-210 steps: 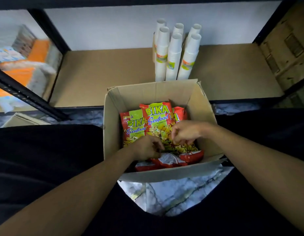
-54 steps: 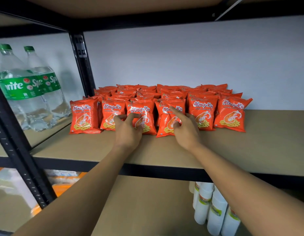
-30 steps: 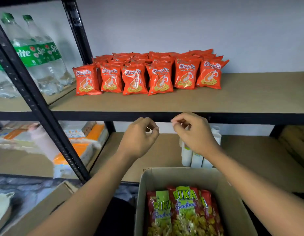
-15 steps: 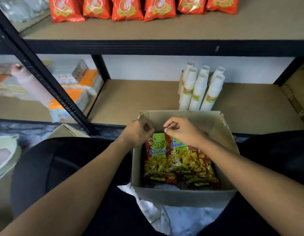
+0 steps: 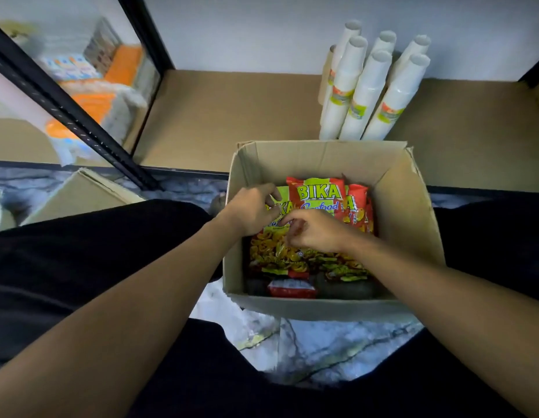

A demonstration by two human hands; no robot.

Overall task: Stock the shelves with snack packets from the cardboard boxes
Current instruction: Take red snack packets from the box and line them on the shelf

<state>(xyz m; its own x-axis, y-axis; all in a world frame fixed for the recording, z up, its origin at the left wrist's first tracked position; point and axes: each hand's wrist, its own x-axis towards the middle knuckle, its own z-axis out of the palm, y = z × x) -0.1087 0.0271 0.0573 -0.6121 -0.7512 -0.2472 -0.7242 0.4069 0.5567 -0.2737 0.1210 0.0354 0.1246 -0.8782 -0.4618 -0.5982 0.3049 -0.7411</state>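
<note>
Our left hand [image 5: 252,211] and right hand [image 5: 318,232] have dropped into the cardboard box [image 5: 322,153] — curled over snack packets [image 5: 318,191], grip we cannot tell — next load.

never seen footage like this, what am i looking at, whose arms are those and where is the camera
No machine here: a person wears one wide-angle camera on the head, looking forward and down, so the arms are the person's own. The left hand and right hand both reach into an open cardboard box on the floor between the legs. Inside are red and green snack packets. Both hands have curled fingers on the packets; whether they grip yet is unclear. Behind the box is a low shelf with stacks of paper cups. A second box lies to the left.
</note>
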